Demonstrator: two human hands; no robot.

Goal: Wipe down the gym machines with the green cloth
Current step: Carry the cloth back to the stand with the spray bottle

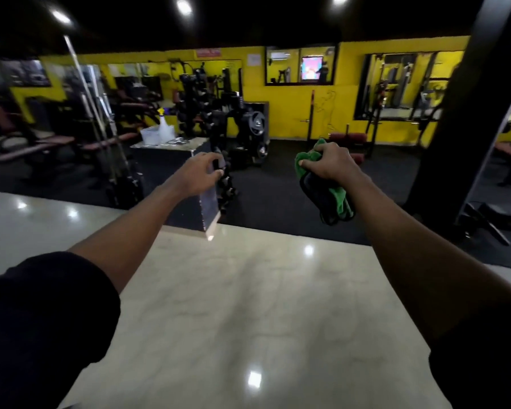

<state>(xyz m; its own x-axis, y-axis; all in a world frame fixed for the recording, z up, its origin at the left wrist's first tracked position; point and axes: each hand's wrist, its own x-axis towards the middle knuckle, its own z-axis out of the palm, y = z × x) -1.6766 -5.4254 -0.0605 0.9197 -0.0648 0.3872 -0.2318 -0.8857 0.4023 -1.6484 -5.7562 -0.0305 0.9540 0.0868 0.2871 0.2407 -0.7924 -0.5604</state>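
Both arms reach forward over a glossy pale floor (248,305) that gives way to dark matting further off. The right hand (331,163) is closed around a green cloth (309,160), its grip clamped on the bunched upper part while the rest of the cloth hangs down below the fist. A dark strip, perhaps an edging or a second item, lies against the hanging part; the blur makes it hard to tell which. The left hand (199,172) is held out at about the same height, fingers curled with the thumb near the fingertips. Something small and dark sits between them, but whether the grip is pressed on it cannot be told.

Beyond the left hand stands a dark box (165,172) serving as a worktop, and on its top are a clear spray bottle (164,126) with a yellow nozzle and a pale plastic tub (151,134) just beside it. Behind it are racks of weights (255,125) and a yellow wall (289,107) with mirrors. Benches (39,143) fill the left side. A thick black post (455,119) rises at the right.
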